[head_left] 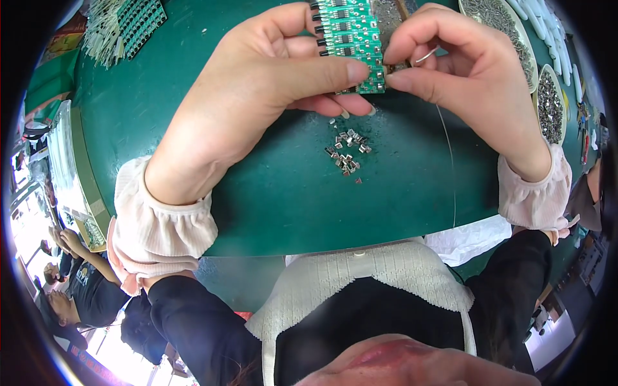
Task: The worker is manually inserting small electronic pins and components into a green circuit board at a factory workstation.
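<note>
My left hand grips a green circuit board panel, thumb on top and fingers underneath. Small black chips run along the panel, and black parts stick out from its left edge. Close to the panel's right edge, my right hand is closed in a pinch around a thin silvery wire. A short bend of that wire shows between the fingers, and its tail trails down toward the near table edge. Whether the right fingertips also hold a small part is hidden. Below the panel, several small metal clips lie loose on the green table.
Trays of small metal parts stand at the right, beside white tubes. Another board panel and pale leads lie at the far left. A white plastic bag hangs by the near edge. Another person sits at the left.
</note>
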### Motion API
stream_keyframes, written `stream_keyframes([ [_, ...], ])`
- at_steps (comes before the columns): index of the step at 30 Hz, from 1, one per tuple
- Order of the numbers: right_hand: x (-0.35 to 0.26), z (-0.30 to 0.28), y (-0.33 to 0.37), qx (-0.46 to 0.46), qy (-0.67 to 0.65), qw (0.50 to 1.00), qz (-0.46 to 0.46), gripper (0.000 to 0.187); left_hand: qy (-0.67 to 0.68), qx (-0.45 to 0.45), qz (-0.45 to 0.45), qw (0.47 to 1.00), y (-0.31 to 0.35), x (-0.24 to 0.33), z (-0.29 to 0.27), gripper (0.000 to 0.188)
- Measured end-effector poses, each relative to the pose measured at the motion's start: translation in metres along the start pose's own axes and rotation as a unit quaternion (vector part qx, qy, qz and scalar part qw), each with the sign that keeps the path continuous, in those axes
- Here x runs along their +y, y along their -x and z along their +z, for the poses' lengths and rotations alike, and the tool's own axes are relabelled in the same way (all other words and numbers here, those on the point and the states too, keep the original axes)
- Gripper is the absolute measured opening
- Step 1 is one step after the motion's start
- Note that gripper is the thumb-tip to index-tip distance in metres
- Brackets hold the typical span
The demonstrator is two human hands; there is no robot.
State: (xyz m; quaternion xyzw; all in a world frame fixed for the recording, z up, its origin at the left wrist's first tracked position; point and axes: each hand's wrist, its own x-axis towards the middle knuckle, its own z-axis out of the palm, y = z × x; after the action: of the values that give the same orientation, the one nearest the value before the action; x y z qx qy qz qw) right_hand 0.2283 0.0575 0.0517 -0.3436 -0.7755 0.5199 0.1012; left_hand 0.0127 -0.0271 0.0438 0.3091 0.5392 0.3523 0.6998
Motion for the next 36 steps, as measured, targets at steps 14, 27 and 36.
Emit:
stream_keyframes([
  [14, -0.023, -0.011, -0.007, -0.004, 0.233, 0.971, -0.06, 0.029, -0.021, 0.032, -0.02, 0.999, 0.002, 0.01, 0.009, 0.045],
  [27, -0.041, 0.011, -0.003, 0.112, -0.02, 0.98, 0.16, 0.02, -0.001, 0.037, 0.036, 0.999, -0.001, 0.012, 0.007, 0.049],
  [36, 0.006, -0.005, 0.003, 0.07, 0.063, 0.984, -0.15, 0.012, 0.007, 0.077, 0.085, 0.993, 0.001, 0.017, 0.009, 0.043],
])
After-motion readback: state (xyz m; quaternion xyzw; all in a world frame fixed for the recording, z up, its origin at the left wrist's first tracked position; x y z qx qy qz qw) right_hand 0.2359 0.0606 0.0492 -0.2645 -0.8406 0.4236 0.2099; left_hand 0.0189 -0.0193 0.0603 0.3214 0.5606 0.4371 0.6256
